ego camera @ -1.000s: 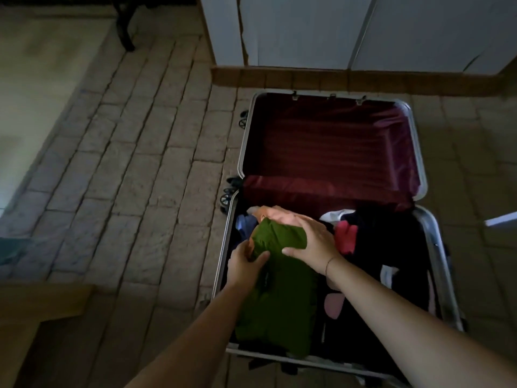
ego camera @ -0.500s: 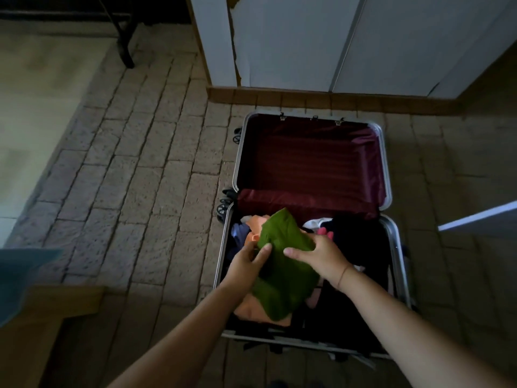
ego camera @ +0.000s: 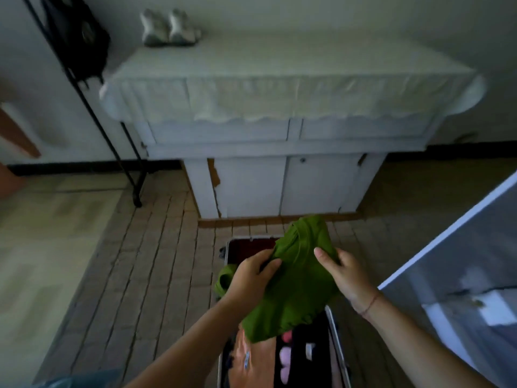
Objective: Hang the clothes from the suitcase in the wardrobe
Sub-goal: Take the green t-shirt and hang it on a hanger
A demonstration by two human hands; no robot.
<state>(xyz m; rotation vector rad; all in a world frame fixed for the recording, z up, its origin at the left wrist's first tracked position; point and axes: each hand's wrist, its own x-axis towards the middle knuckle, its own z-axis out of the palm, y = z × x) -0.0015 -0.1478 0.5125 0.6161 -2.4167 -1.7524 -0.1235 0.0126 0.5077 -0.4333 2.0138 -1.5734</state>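
Left hand [ego camera: 249, 278], right hand [ego camera: 347, 273] clutching bunched green garment [ego camera: 293, 301] above open suitcase [ego camera: 335, 337] (lower folds dangling); could unfurl and snag its rim.

We see the scene through one wide-angle camera worn on the person's head, facing forward and tilted down. Closest to us, the forearms come in from the bottom edge. The left hand [ego camera: 249, 278] and right hand [ego camera: 349, 275] grip a green garment [ego camera: 296, 287] just below the middle of the picture. The open suitcase [ego camera: 337, 340] lies beneath them, cut off by the lower edge. Farther off, the view takes in the brick floor [ego camera: 156, 261] and the white cabinet [ego camera: 279, 186] against the wall. Straight lines bend near the edges, and the sides are blurred.
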